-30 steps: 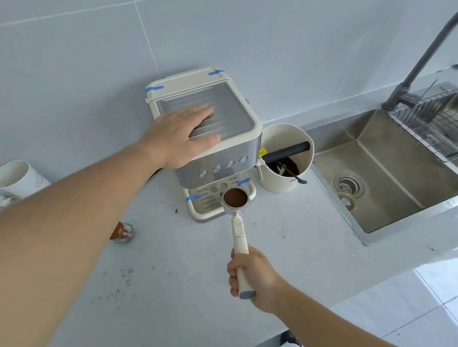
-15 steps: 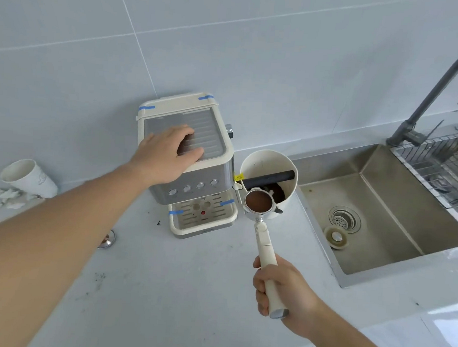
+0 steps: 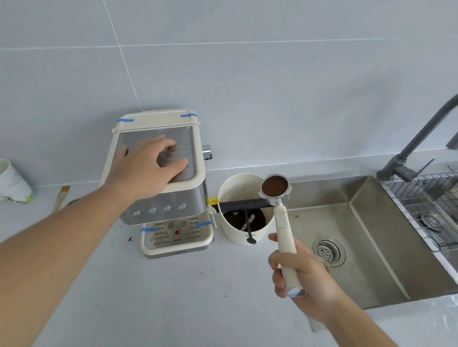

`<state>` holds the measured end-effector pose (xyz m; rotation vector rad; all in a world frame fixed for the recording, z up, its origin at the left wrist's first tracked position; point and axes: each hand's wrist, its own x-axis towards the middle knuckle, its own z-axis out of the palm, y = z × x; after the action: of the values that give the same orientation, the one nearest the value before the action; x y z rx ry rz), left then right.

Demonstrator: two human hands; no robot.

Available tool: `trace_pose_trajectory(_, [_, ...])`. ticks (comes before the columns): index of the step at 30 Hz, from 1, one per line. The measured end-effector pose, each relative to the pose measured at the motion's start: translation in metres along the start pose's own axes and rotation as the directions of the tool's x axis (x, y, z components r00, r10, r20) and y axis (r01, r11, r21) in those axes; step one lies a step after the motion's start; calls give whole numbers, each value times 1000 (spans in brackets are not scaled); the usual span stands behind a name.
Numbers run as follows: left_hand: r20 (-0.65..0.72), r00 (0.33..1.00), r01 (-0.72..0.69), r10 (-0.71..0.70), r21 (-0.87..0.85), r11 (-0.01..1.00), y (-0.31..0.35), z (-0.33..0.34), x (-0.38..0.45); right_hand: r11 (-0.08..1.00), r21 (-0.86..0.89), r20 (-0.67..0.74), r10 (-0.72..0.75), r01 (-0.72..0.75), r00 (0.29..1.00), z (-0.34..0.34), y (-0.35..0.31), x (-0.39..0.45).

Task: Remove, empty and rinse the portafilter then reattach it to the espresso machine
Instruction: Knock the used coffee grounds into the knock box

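Observation:
My right hand (image 3: 300, 278) grips the cream handle of the portafilter (image 3: 275, 188), held upright in the air. Its metal basket is full of brown coffee grounds and hovers over the right rim of the cream knock box (image 3: 244, 209), close to its black bar. My left hand (image 3: 149, 165) lies flat, fingers spread, on top of the cream and steel espresso machine (image 3: 167, 204), which stands against the tiled wall. The machine's drip tray with a red dot sits at its foot.
A steel sink (image 3: 374, 241) with a round drain lies right of the knock box, with a grey tap (image 3: 423, 131) and a wire rack (image 3: 435, 207) behind. A paper cup (image 3: 3, 179) and a small brush (image 3: 61, 196) lie at the left. Coffee specks dot the counter.
My right hand has carried the portafilter from in front of the machine rightward and up, over the knock box. My left hand stays on the machine's top.

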<state>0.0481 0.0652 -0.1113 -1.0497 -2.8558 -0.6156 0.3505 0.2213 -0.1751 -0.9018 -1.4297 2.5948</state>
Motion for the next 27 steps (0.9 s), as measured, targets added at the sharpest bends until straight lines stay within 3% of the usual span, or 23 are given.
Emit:
trace_pose_trajectory(4, [-27, 1000, 6, -7, -28, 1000, 0, 1, -1, 997, -73, -83, -29, 23, 996, -5, -6, 26])
trace_pose_trajectory(10, [-37, 999, 9, -10, -37, 999, -1, 1, 1, 937, -343, -198, -131, 56, 971, -10, -6, 64])
trace_pose_trajectory(21, [-49, 999, 10, -12, -47, 999, 2, 0, -1, 605, -790, -178, -381, 99, 907, -20, 4, 81])
trace_pose_trajectory(27, [-40, 999, 14, -16, -38, 999, 0, 1, 1, 450, -893, -183, -371, 4, 910, -24, 12, 95])
